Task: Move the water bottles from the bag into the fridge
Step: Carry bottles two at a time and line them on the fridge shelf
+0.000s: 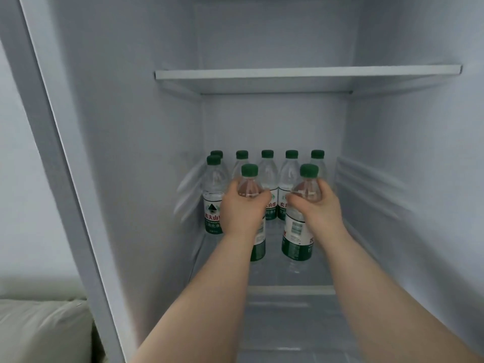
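the left clear plastic water bottle with green cap is gripped at its shoulder by the left hand, the right bottle by the right hand. both long axes are held vertical, in front of the back row of bottles. the glass fridge shelf lies directly below; contact cannot be told.
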